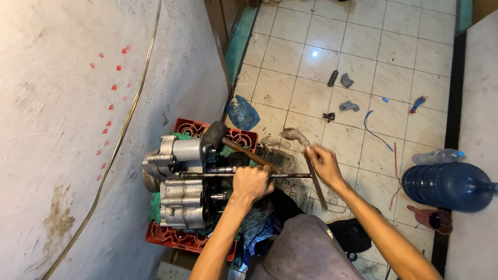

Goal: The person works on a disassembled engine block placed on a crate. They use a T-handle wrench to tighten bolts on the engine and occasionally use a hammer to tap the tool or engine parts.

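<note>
- Grey cloth over my knee [306, 249] filled the bottom centre of the frame, soft and creased, with my two bare forearms rising past it.
- My left hand [252, 182] sat at the centre, fingers clamped round a long thin steel rod [244, 175] that ran level from the engine towards the right.
- My right hand [324, 162], right of centre, had its fingers closed on a slim dark metal bar [315, 181] that slanted down towards my leg.
- A hammer [215, 135] with a black, rounded head and a worn brown wooden handle lay on top of the engine, its handle pointing at my left hand; whether that hand touched it I could not tell.
- Left of centre stood the engine block [179, 179], dull cast aluminium, ribbed and greasy, resting on a red plastic crate [187, 127] against the stained plaster wall [62, 129].
- By my judgement I was in the middle of freeing or driving out the rod; the next move called for keeping it steady and in line with its bore.
- Glossy white floor tiles [394, 52] at the upper right carried rags, blue wire scraps and a big blue water jug [446, 186] at the right edge.
</note>
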